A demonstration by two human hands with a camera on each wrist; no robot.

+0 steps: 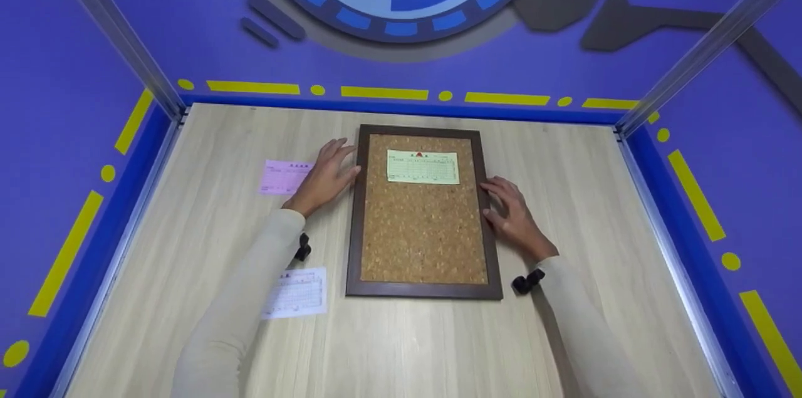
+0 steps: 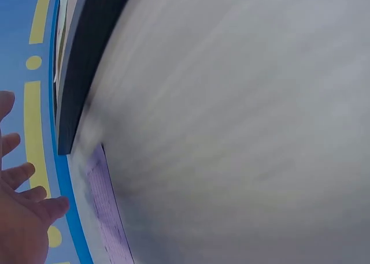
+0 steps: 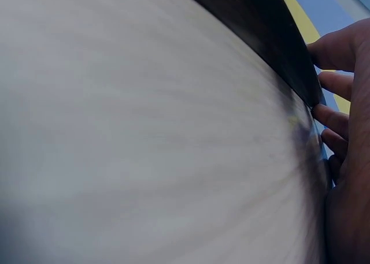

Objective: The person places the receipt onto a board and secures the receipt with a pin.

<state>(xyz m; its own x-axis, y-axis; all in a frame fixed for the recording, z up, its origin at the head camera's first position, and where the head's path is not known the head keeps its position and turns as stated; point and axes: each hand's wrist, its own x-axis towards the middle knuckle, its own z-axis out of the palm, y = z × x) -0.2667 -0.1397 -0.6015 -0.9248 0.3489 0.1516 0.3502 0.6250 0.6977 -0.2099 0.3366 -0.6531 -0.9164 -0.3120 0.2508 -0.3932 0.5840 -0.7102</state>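
Note:
A corkboard [image 1: 423, 232] in a dark brown frame lies upright-oriented on the table in the head view. Near its top sits a pale green printed slip [image 1: 423, 168] with a small red thing at its upper edge. My left hand [image 1: 324, 177] is beside the frame's left side, fingers spread and relaxed, holding nothing; the left wrist view shows the fingers [image 2: 23, 174] apart from the dark frame edge [image 2: 87, 62]. On the other side, my right hand [image 1: 515, 217] has its fingertips at the frame's right edge. In the right wrist view, thumb and fingers rest lightly against that edge [image 3: 272, 38].
A pink printed slip [image 1: 279, 177] lies left of the board, partly under the left hand in view. Nearer, a white printed slip [image 1: 306, 293] is partly covered by the left sleeve [image 1: 244, 298]. Blue panels [image 1: 401, 72] wall the table's back and sides.

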